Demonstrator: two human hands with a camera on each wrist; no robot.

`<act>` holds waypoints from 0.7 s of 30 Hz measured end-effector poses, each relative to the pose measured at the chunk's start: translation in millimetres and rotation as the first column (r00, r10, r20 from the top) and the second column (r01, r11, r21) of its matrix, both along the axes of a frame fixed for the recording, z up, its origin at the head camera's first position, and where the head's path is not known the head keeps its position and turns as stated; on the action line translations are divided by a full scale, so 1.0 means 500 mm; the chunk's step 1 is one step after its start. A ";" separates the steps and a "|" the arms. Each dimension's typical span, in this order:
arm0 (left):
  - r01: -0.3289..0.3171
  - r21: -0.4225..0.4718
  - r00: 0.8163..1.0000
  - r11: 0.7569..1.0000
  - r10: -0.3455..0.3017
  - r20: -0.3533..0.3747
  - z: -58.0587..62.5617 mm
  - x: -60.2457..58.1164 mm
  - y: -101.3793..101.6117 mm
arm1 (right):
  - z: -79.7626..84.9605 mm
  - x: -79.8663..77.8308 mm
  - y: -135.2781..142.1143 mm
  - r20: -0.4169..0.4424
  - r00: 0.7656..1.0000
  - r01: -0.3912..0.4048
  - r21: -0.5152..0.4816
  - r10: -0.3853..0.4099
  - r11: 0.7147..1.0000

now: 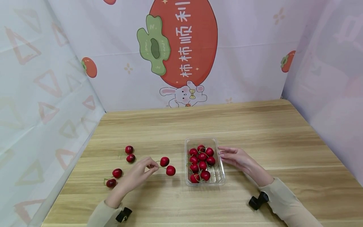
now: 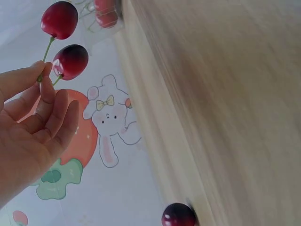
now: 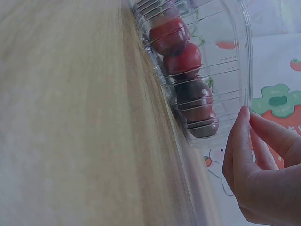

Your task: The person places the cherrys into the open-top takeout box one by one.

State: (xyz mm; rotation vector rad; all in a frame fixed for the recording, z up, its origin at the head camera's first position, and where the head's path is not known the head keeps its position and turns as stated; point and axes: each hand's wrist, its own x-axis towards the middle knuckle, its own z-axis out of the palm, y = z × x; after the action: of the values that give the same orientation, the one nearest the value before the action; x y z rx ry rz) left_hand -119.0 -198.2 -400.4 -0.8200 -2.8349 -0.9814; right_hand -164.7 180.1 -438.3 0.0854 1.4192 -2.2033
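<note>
My left hand [image 1: 137, 176] pinches thin green stems between thumb and index finger, with a pair of red cherries [image 2: 70, 62] hanging from them. In the head view these cherries [image 1: 170, 170] are just left of a clear plastic container [image 1: 218, 175]. Several cherries [image 1: 202, 157] with stems lie in the container, mostly in its left and middle part. At the container's right edge, my right hand [image 1: 239, 160] pinches the rim with its fingertips, as the right wrist view shows along the ribbed wall [image 3: 225, 89].
On the wooden table [image 1: 255, 126], two cherries [image 1: 129, 154] lie left of my left hand. Another pair of cherries [image 1: 114, 177], joined by stems, sits nearer the front left. A printed cloth [image 1: 241, 63] hangs behind the table, with more cloth at both sides.
</note>
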 end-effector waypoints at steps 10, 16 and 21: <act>0.049 0.046 0.999 0.998 -0.049 0.000 0.011 -0.013 0.039 | 0.000 0.000 0.002 -0.013 1.000 -0.011 -0.007 0.011 1.000; 0.073 0.046 0.997 0.996 -0.073 0.009 0.023 -0.018 0.060 | 0.001 0.000 0.001 -0.007 1.000 -0.003 -0.005 0.003 1.000; 0.104 0.041 0.995 0.994 -0.103 -0.006 0.031 -0.023 0.081 | 0.001 0.000 0.001 0.006 1.000 0.005 0.002 -0.005 1.000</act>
State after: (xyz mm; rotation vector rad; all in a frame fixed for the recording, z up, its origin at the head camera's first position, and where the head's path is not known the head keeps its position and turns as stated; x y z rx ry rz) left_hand -130.3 -157.5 -385.2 -0.9724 -2.7836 -1.0444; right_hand -164.8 180.4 -437.9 0.0961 1.4196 -2.2045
